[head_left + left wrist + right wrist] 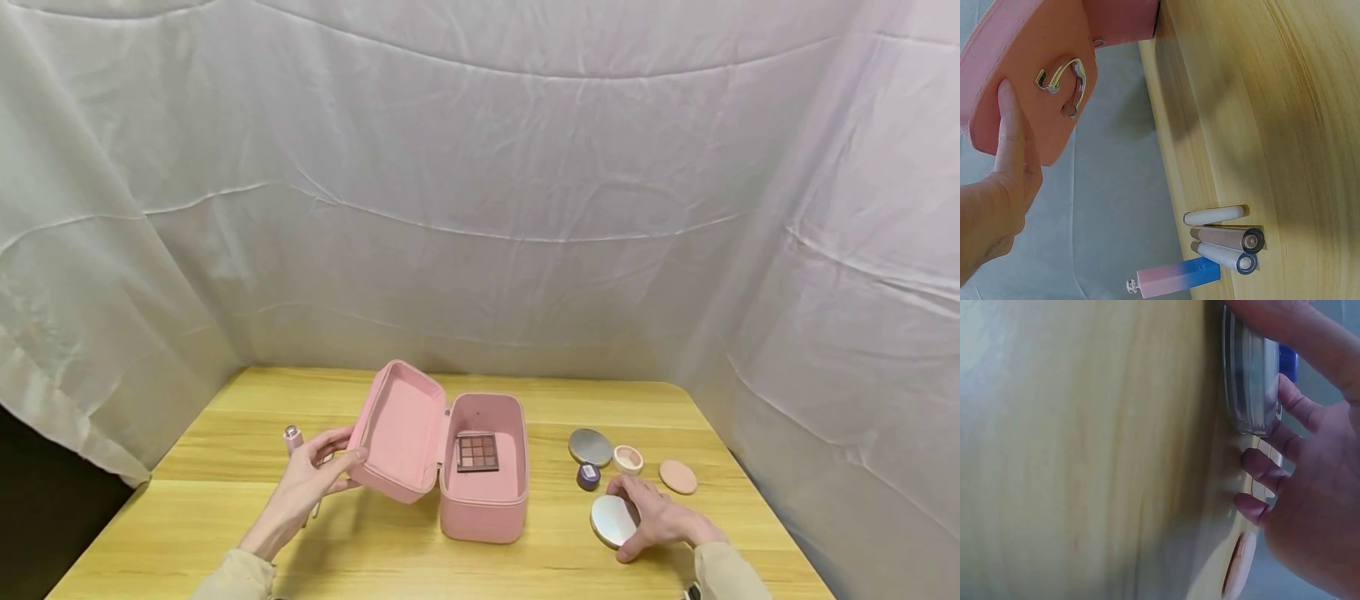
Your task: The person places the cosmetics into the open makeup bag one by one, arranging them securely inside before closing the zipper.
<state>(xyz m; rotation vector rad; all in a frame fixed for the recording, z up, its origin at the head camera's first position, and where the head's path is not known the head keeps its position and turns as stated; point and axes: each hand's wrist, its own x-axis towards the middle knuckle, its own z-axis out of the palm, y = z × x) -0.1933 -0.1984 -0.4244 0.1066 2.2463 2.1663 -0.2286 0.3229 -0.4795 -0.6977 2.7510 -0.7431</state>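
A pink cosmetic case [483, 517] stands on the table with its lid [405, 429] swung out to the left. My left hand [311, 475] holds that lid, thumb over the rim and fingers along the outside, near a metal handle [1063, 81] seen in the left wrist view. Inside the case lies an eyeshadow palette [477, 452]. Over on the right, my right hand [654, 515] grips a round compact [613, 521] with a silvery top, thumb at the near edge and fingers at the far edge. In the right wrist view the compact's clear side [1247, 381] appears close over the wood.
Behind the right hand are another round compact [590, 447], a small dark purple jar [588, 477], a small cream-coloured pot [627, 459] and a flat powder puff [678, 477]. Left of the lid, a pink-and-blue tube [1179, 277] stands beside several slim tubes [1227, 238]. White cloth [480, 167] hangs behind.
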